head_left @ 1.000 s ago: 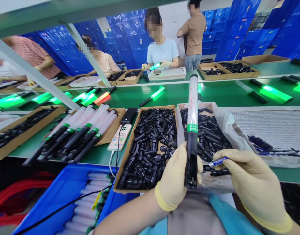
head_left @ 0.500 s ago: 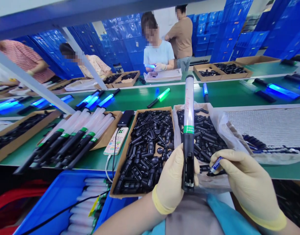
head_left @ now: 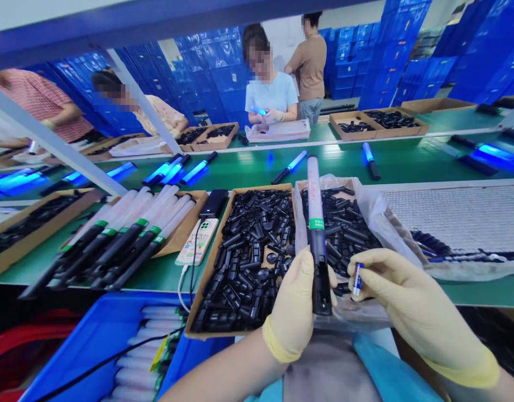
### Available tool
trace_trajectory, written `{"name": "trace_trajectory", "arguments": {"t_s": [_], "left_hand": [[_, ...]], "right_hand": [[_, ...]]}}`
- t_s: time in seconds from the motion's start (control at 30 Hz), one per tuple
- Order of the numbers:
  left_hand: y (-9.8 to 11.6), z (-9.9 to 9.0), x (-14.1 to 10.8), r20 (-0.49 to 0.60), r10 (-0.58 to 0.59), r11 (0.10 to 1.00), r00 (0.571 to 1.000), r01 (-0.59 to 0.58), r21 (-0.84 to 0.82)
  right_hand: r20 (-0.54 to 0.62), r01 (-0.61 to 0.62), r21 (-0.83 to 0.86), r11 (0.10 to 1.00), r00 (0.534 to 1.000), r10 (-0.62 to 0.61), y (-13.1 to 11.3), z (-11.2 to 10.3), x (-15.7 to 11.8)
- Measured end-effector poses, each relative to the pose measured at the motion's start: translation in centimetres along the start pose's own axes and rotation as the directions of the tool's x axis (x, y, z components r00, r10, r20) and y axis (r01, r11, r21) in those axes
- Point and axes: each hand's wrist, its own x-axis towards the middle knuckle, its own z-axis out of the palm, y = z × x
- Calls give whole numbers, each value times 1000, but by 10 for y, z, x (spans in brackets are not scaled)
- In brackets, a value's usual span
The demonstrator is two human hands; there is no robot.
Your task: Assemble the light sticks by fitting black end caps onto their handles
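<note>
My left hand (head_left: 293, 310), in a cream glove, grips the black handle of a light stick (head_left: 316, 223) whose white tube points away from me; the open battery slot of the handle faces up. My right hand (head_left: 401, 301), also gloved, pinches a small blue-and-white battery (head_left: 357, 278) between thumb and fingers, upright, just right of the handle. Both hands hover over a plastic-lined cardboard box of black parts (head_left: 349, 229).
A second cardboard box of black parts (head_left: 248, 251) lies to the left, beside a phone (head_left: 197, 241) on a cable and a tray of finished sticks (head_left: 127, 234). A blue crate of tubes (head_left: 127, 357) sits below. Lit blue sticks ride the green conveyor (head_left: 257, 162); people work opposite.
The stick has tilted lower and leftward in my left hand. My right hand turned the battery upright and brought it closer to the handle. The conveyor sticks went from green to blue.
</note>
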Motion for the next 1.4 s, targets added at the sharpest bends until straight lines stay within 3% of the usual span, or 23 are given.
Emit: {"name": "trace_trajectory", "arguments": {"t_s": [0.13,0.23,0.37,0.5,0.67,0.8,1.0,1.3,1.4], "left_hand": [[-4,-1,4,-70,55,998,996,-57,-35],[-10,-3,7,-118,96,992,988,-105,-73],[-11,-7,7,-199,111,994,974,-110,17],[-4,-8,5,-192,98,995,976,-103,-17],[-1,-11,5,-174,158,987,972,-161,-1],[0,-14,4,-166,142,987,976,-152,-49],[8,-21,1,-157,126,991,980,-132,-31],[36,-13,-4,-210,123,992,970,-124,7],[32,-15,-3,-227,122,992,966,-124,6]], "right_hand": [[138,84,-173,981,989,-60,-10,13,-2],[164,202,-314,928,974,-157,-6,27,-2],[164,299,-542,786,954,-250,3,43,1],[216,409,-657,633,907,-362,3,53,2],[241,451,-710,541,877,-416,-1,58,4],[289,467,-691,552,878,-381,-1,58,7],[427,571,-583,579,821,-379,7,47,7],[351,616,-596,515,777,-522,12,52,5],[358,637,-575,513,760,-542,15,57,8]]}}
